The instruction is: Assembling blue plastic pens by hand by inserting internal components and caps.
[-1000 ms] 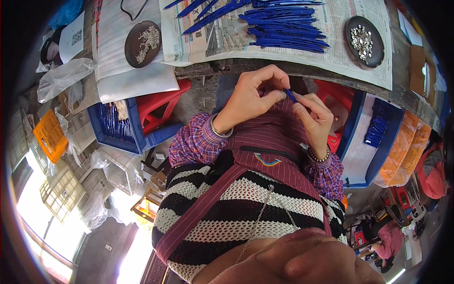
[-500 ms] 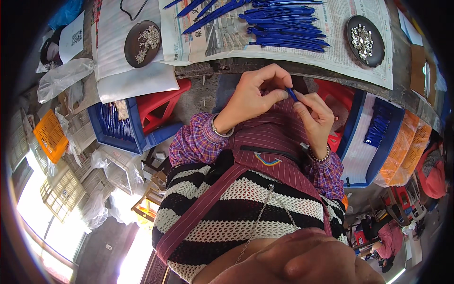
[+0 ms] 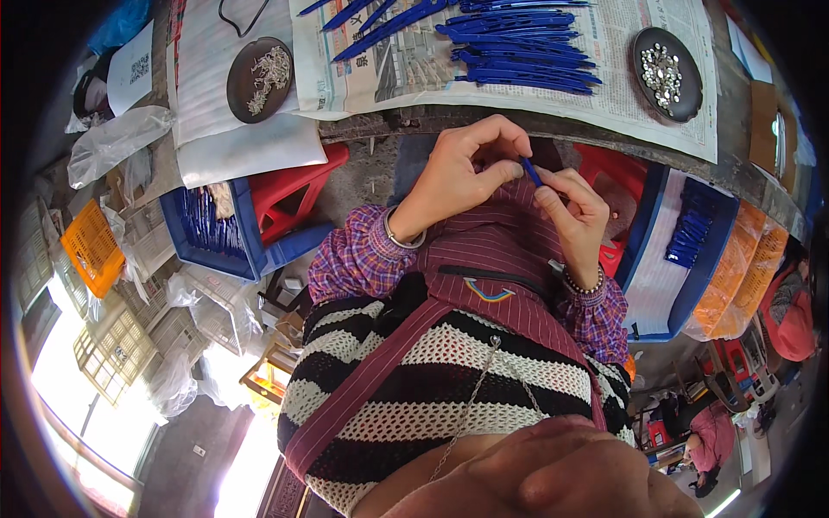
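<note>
Between my two hands, just off the near table edge, is a slim dark-blue piece (image 3: 532, 173); its exact kind I cannot make out. My left hand (image 3: 473, 168) pinches its upper end with thumb and forefinger. Its lower end sits in the closed fingertips of my right hand (image 3: 572, 207). Beyond my hands a stack of long, thin blue strips (image 3: 522, 56) lies on newspaper, with several looser blue strips (image 3: 389, 30) to its left. A dark dish of small silvery round pieces (image 3: 661, 78) stands at the right, and another dish with thin silvery pieces (image 3: 269, 79) at the left.
Below the table, a blue crate (image 3: 250, 246) with blue strips stands at left, another blue crate (image 3: 643, 285) at right. Red stools (image 3: 298, 203) are beside them. A clear plastic bag (image 3: 121, 142) hangs over the left table edge. Another person (image 3: 715, 436) sits at far lower right.
Both hands keep their grip on the blue piece and have barely shifted. The piece tilts slightly and more of it shows between the fingers.
</note>
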Motion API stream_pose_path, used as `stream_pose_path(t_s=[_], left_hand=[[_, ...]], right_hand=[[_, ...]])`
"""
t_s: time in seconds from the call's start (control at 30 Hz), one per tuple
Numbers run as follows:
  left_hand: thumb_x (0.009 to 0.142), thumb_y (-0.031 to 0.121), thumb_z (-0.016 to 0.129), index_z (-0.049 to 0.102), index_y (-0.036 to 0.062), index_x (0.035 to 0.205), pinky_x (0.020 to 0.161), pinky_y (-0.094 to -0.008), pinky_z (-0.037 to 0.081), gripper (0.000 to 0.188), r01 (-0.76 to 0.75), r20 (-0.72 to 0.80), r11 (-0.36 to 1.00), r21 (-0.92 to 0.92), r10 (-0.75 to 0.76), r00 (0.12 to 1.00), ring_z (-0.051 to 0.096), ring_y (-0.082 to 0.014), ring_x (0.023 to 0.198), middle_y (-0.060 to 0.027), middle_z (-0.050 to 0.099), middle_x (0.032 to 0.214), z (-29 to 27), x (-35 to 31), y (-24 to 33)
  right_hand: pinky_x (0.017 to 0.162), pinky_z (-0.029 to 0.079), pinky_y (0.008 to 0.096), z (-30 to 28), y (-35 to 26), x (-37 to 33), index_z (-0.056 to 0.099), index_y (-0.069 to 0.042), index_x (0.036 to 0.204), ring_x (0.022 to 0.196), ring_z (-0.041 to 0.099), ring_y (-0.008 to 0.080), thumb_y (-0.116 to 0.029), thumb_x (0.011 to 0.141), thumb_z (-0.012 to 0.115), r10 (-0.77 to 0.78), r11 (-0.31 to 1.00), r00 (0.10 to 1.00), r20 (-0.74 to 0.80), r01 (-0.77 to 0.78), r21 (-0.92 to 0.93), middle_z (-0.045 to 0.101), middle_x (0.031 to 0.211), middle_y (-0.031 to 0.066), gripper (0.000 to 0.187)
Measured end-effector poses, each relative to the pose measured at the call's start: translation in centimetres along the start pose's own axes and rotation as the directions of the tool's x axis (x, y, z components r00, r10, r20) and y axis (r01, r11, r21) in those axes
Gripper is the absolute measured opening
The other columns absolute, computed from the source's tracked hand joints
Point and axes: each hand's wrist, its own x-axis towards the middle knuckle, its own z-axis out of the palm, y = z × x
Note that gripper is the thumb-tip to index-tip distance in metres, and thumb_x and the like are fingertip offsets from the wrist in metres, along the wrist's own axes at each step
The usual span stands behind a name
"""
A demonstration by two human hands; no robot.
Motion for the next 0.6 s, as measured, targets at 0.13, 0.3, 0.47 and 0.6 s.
stream_pose_path(t_s=[0.13,0.3,0.47,0.6], left_hand=[[0.075,-0.007,0.061,0.056,0.0009,0.097,0.075,-0.0207,0.046,0.024,-0.005,0.003,1.0,-0.013,0.005,1.0,0.055,-0.0074,0.084,-0.0011,0.056,0.091,-0.01,0.11,-0.24],[0.076,-0.005,0.061,0.056,0.0004,0.1,0.075,-0.0208,0.046,0.025,0.006,0.015,1.0,-0.027,-0.006,1.0,0.055,-0.0073,0.084,-0.0014,0.058,0.093,0.03,0.1,0.02],[0.077,-0.004,0.061,0.058,0.0002,0.101,0.074,-0.0207,0.046,0.024,0.015,0.044,0.999,-0.04,-0.013,0.999,0.056,-0.0073,0.083,-0.0021,0.059,0.093,0.01,0.16,0.11],[0.077,-0.003,0.061,0.058,0.0,0.1,0.074,-0.0206,0.046,0.024,0.02,0.051,0.998,-0.06,-0.017,0.999,0.056,-0.0074,0.082,-0.0022,0.059,0.092,0.02,0.18,0.11]], right_hand=[[0.052,0.038,0.0174,0.03,0.02,0.03,0.064,0.003,0.101,0.064,0.051,0.0059,0.001,0.08,0.06,0.025,0.999,1.0,0.005,-0.025,0.04,0.056,0.077,0.0033,0.021],[0.051,0.039,0.0175,-0.02,0.39,-0.02,0.063,0.004,0.1,0.065,0.052,0.0064,0.001,0.08,0.06,0.05,0.994,0.999,0.011,-0.051,0.094,0.056,0.079,0.004,0.02],[0.052,0.04,0.0173,-0.03,0.49,-0.06,0.063,0.004,0.101,0.066,0.053,0.007,0.0,0.081,0.059,0.061,0.991,0.998,0.018,-0.063,0.119,0.056,0.081,0.0044,0.02],[0.052,0.04,0.0172,-0.01,0.43,-0.09,0.062,0.003,0.102,0.067,0.054,0.0074,-0.001,0.082,0.059,0.08,0.988,0.996,0.024,-0.083,0.133,0.056,0.081,0.0045,0.02]])
